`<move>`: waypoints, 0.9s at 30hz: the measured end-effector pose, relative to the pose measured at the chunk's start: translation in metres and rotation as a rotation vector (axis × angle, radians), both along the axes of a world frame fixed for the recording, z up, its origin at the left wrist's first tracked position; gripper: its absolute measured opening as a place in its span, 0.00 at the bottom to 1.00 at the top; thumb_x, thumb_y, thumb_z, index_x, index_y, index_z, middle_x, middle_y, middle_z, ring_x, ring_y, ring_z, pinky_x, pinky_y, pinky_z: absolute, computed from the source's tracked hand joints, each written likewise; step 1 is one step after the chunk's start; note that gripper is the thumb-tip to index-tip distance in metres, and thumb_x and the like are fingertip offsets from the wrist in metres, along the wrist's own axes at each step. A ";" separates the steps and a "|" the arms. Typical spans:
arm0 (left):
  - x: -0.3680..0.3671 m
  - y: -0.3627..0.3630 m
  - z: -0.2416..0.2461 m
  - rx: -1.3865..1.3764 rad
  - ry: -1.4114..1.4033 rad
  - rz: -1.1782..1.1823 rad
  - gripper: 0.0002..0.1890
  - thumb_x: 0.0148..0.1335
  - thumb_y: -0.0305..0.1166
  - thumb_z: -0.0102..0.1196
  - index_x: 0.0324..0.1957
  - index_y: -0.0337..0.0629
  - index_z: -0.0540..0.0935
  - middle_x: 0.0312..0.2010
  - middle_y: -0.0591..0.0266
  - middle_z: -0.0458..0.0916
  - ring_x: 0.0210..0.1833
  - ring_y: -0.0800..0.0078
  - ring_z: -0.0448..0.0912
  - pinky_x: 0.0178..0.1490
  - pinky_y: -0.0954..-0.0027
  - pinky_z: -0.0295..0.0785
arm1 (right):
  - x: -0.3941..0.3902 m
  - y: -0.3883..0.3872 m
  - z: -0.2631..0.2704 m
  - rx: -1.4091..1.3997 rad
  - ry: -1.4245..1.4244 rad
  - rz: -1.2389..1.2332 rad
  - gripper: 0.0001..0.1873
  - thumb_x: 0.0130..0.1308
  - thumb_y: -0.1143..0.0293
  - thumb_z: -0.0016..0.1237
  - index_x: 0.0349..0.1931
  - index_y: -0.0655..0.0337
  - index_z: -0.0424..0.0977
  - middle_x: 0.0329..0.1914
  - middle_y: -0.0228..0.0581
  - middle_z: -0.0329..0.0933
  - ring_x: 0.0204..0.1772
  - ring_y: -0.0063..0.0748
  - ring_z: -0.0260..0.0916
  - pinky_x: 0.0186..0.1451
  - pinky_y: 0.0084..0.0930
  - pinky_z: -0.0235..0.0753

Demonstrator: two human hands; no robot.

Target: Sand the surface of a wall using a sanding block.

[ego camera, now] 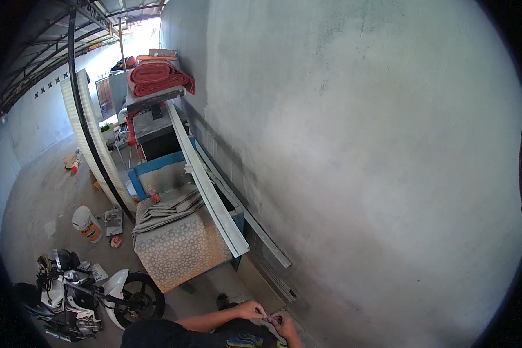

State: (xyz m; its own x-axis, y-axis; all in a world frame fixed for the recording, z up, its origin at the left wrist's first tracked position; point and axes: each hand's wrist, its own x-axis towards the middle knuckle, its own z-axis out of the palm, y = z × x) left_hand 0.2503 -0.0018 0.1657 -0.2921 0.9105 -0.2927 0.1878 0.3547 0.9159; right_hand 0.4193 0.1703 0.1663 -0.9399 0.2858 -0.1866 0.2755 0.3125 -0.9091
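My left hand (pixel 250 309) is at the bottom of the view, its fingertips pinched on a small object (pixel 267 318) in front of my dark shirt. My right hand (pixel 284 325) meets it from the right, with thumb and fingers bent around the same small object. The thing is too small to name. Just beyond my hands stands a brown board (pixel 259 282) along the wall. Farther ahead, a long pale metal channel (pixel 213 195) rests over a blue-framed bench covered with a patterned cloth (pixel 182 248).
A motorcycle (pixel 76 296) stands at the lower left, near a white bucket (pixel 87 224). More metal lengths (pixel 261 235) lean by the plastered wall (pixel 352 152) on the right. Folded sheets and a bottle (pixel 154 194) lie on the bench; rolled red material (pixel 154 76) is beyond. A black pole (pixel 87 126) rises at left.
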 end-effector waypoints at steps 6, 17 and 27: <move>-0.002 0.000 -0.023 0.036 0.027 0.010 0.15 0.62 0.41 0.65 0.43 0.41 0.88 0.41 0.56 0.87 0.44 0.66 0.85 0.49 0.65 0.79 | -0.005 -0.003 0.009 0.070 0.012 -0.007 0.13 0.63 0.69 0.64 0.40 0.67 0.78 0.37 0.45 0.85 0.42 0.31 0.83 0.49 0.28 0.79; -0.006 0.004 -0.007 -0.042 -0.018 -0.026 0.13 0.60 0.41 0.66 0.41 0.46 0.90 0.38 0.62 0.89 0.42 0.71 0.85 0.48 0.67 0.78 | 0.002 0.002 -0.012 0.090 -0.014 -0.012 0.14 0.62 0.64 0.64 0.40 0.65 0.78 0.34 0.41 0.84 0.37 0.28 0.79 0.46 0.28 0.77; -0.009 -0.004 -0.038 -0.040 -0.007 -0.009 0.14 0.58 0.44 0.67 0.42 0.48 0.91 0.37 0.63 0.89 0.40 0.71 0.84 0.44 0.66 0.77 | -0.006 -0.005 0.009 0.002 -0.072 0.025 0.15 0.63 0.64 0.64 0.41 0.65 0.78 0.34 0.41 0.84 0.38 0.26 0.79 0.44 0.28 0.78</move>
